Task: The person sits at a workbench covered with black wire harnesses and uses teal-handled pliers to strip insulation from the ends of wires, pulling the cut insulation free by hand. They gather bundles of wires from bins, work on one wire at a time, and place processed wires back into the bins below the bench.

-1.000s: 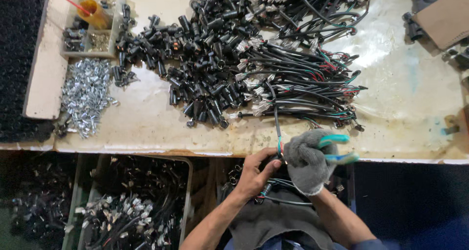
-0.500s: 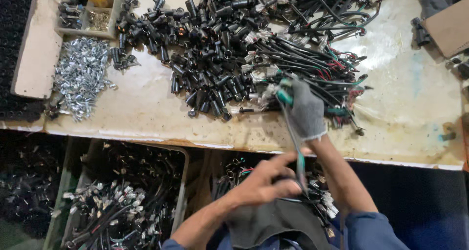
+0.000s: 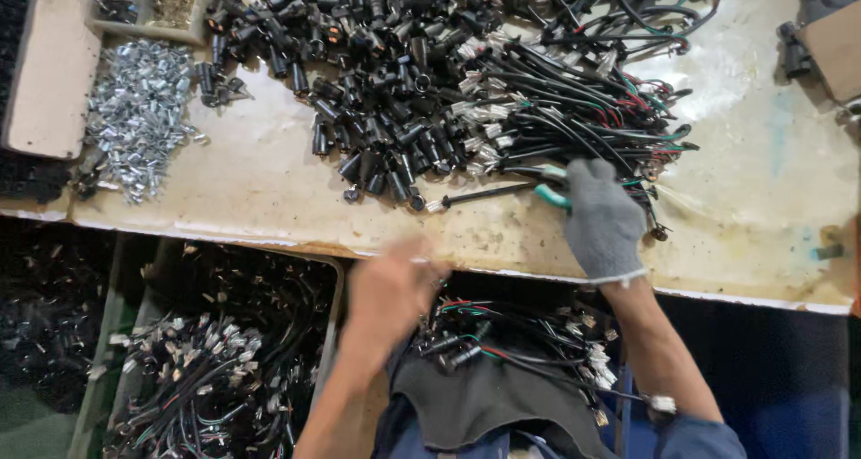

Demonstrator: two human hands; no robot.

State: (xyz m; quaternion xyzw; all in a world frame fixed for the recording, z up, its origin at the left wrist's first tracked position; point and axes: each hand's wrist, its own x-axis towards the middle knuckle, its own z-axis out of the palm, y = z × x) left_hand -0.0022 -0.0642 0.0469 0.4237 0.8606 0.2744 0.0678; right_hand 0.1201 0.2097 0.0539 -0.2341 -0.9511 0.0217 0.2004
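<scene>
2 hands | right hand point(image 3: 603, 219) now grips wire point(image 3: 484, 194) on bench | left hand point(image 3: 387, 289) dropped, blurred, grip unclear

We see a grey knit glove point(image 3: 603, 219) with teal fingertips on the right hand, at centre right. The left hand point(image 3: 387, 289), bare, is blurred at lower centre. Above the glove, the cables point(image 3: 574, 123) are black with red and green strands and silver ends. The connectors point(image 3: 377, 82) at upper centre are black. The clips point(image 3: 134, 109) at upper left are shiny silver. The table point(image 3: 269, 181) is stained cream.
</scene>
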